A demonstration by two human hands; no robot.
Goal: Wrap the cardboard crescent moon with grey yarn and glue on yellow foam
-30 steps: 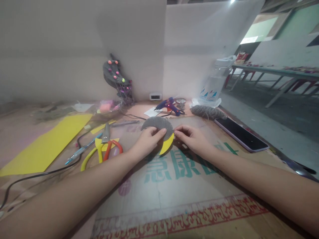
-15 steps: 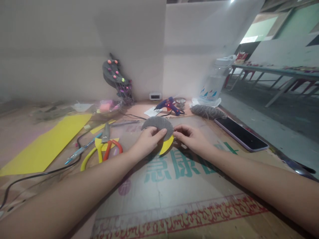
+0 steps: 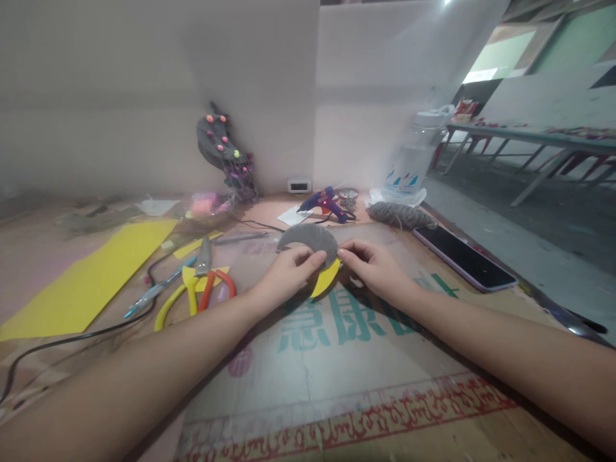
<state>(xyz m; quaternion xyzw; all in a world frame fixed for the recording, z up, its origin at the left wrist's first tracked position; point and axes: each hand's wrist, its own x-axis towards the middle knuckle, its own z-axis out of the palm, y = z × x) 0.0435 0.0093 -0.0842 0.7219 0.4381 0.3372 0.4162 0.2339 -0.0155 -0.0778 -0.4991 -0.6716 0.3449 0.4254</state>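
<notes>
A crescent-shaped yellow card (image 3: 325, 278) is covered over most of its length with grey yarn (image 3: 312, 239), and only its lower tip shows bare yellow. My left hand (image 3: 294, 269) grips the crescent from the left, its thumb lying on the grey part and the other fingers hidden behind. At the crescent's right edge, where grey meets yellow, the thumb and forefinger of my right hand (image 3: 368, 260) are pinched together. What those fingertips hold is too small to make out. A bundle of grey yarn (image 3: 402, 215) lies beyond my right hand.
Pliers (image 3: 205, 276), a pen (image 3: 161, 289) and a yellow sheet (image 3: 91, 276) lie left. A glue gun (image 3: 330, 204) with a lit red light rests behind the crescent. A phone (image 3: 464, 258) and water bottle (image 3: 414, 157) stand right. A decorated grey crescent (image 3: 214, 138) leans on the wall.
Both hands and the crescent have shifted slightly to the right. My left hand keeps its hold, and my right fingertips stay pinched at the crescent's edge.
</notes>
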